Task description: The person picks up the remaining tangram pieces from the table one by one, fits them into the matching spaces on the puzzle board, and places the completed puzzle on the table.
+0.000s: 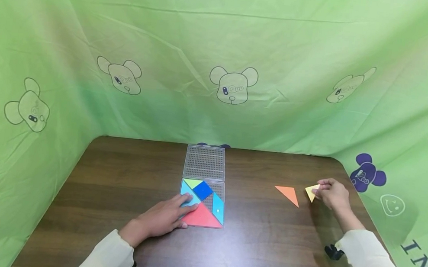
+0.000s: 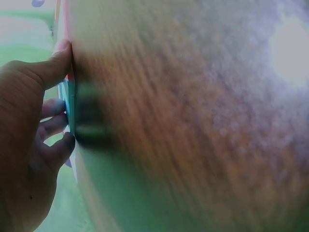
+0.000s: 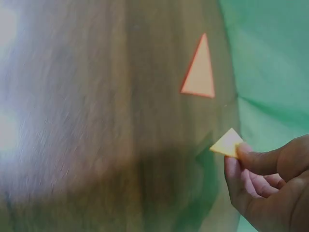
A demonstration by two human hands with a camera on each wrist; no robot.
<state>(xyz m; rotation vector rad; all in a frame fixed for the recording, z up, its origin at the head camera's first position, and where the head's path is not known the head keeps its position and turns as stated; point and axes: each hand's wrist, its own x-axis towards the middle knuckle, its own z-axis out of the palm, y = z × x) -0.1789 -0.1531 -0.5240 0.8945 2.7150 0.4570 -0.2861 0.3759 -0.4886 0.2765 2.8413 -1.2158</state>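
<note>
My right hand [image 1: 333, 195] pinches a small yellow triangle [image 3: 228, 143] between thumb and fingers, over the right side of the table. An orange triangle [image 1: 289, 195] lies flat on the wood just left of it. My left hand [image 1: 164, 216] rests on the near left part of an open clear plastic tangram case [image 1: 222, 186], fingers over a light blue large triangle [image 1: 188, 194] and thumb by a red large triangle [image 1: 201, 216]. Also in the case are a light green triangle [image 1: 192, 183], a dark blue square [image 1: 202, 190] and a blue parallelogram [image 1: 218, 208].
The case's gridded lid [image 1: 205, 163] lies folded back toward the rear edge of the brown wooden table [image 1: 132, 164]. Green cloth [image 1: 177, 38] with printed bear heads surrounds the table at the back and sides. Bare grid shows between the square, the parallelogram and the red triangle.
</note>
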